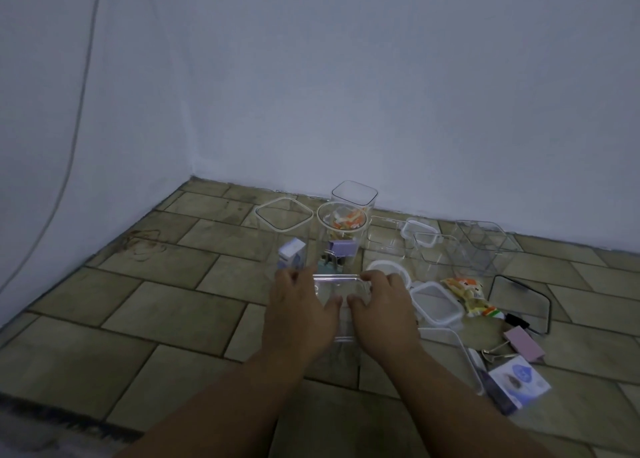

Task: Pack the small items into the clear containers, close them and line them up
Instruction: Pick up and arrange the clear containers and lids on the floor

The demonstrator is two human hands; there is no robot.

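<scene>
A clear rectangular container stands on the tiled floor in front of me. My left hand grips its left side and my right hand grips its right side, thumbs on its top. Behind it stand a tall square container with a small white-and-blue box inside, a round jar holding snack packets and a purple binder clip, and an empty square container. Loose to the right lie a snack packet, a pink binder clip and a white box.
Loose lids lie right of my hands: a round one, a square one and a black-rimmed one. Clear open bins stand near the wall. A cable hangs at the left.
</scene>
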